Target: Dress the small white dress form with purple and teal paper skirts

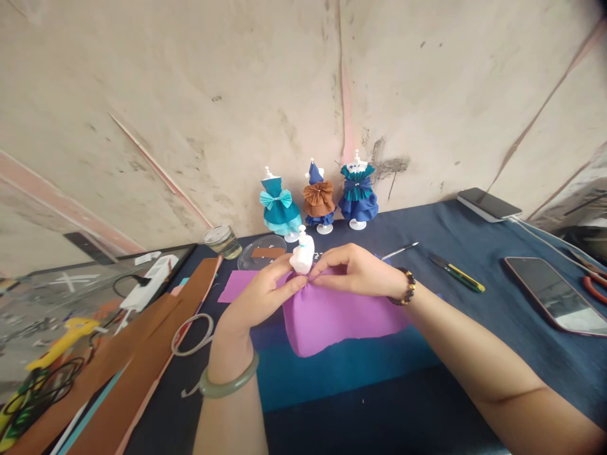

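Observation:
My left hand (260,296) and my right hand (356,270) meet at the middle of the table, fingers pinched together on the gathered top edge of a purple cloth (332,319). The cloth is bunched around the waist of a small white mannequin (302,254), which stands up between my fingertips. The cloth hangs down toward me over a blue sheet (341,370). A green bangle sits on my left wrist and a bead bracelet on my right.
Three small dressed mannequins (318,201) stand by the wall. Brown strips (142,360), a glue gun (61,338), a tape ring (192,333), a jar (222,240) and a clear dish (262,251) lie left. A utility knife (458,273), a pen-like tool (399,251) and phones (552,294) lie right.

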Tool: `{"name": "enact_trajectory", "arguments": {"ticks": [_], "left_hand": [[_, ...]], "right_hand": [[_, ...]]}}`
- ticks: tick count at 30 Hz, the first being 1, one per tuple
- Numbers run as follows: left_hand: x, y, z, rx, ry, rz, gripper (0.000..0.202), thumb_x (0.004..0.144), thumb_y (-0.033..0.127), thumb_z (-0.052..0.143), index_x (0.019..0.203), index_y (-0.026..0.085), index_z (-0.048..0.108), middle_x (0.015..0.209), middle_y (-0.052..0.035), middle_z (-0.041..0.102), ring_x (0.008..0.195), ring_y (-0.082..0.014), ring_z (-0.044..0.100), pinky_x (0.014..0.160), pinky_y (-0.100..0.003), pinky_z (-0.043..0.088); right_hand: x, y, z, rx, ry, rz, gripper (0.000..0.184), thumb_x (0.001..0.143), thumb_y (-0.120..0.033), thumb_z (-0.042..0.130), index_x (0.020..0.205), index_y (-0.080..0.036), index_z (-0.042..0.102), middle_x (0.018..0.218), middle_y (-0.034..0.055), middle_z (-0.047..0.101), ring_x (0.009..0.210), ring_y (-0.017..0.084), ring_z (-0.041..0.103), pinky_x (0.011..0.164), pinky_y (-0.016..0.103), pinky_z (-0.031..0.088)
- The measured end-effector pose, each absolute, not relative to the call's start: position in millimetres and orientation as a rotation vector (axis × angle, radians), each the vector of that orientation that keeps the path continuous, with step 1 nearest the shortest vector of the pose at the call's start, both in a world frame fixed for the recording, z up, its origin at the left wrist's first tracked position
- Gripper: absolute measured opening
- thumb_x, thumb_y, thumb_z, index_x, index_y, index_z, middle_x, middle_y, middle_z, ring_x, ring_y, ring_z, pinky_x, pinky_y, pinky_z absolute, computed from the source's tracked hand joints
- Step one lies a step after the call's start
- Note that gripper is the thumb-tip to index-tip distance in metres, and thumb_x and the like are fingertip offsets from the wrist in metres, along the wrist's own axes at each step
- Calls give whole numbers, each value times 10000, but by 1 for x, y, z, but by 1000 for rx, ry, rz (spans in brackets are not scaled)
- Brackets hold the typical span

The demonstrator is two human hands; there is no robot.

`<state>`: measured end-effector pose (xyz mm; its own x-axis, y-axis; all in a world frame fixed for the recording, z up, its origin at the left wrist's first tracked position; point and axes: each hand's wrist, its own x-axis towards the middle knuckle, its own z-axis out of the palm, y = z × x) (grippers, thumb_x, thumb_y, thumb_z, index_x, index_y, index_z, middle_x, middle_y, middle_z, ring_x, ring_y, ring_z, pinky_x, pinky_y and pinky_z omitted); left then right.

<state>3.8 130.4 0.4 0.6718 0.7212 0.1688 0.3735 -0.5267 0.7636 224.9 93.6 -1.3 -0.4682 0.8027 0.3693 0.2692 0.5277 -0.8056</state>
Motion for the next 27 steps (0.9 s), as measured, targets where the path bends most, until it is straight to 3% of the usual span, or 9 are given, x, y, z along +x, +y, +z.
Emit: {"name": "enact_trajectory", "arguments": {"ticks": [12,27], "left_hand": [[2,136,-6,2196,806,631,345,913,453,565,1175,249,656,1178,-51,684,1079,-233,622,976,-352,483],[5,131,0,2173,906,683,298,883,380,567,1095,214,695,1139,-65,695,1057,-260,624,969,-402,497]], "right_hand": [[217,93,-4,-1014,-1834,860,156,809,-292,691,800,-139,715,757,22,710,649,102,578,605,222,434],[229,96,1,-1027,-1983,873,190,856,-319,656,909,-157,740,910,44,753,791,147,662,715,254,494]]}}
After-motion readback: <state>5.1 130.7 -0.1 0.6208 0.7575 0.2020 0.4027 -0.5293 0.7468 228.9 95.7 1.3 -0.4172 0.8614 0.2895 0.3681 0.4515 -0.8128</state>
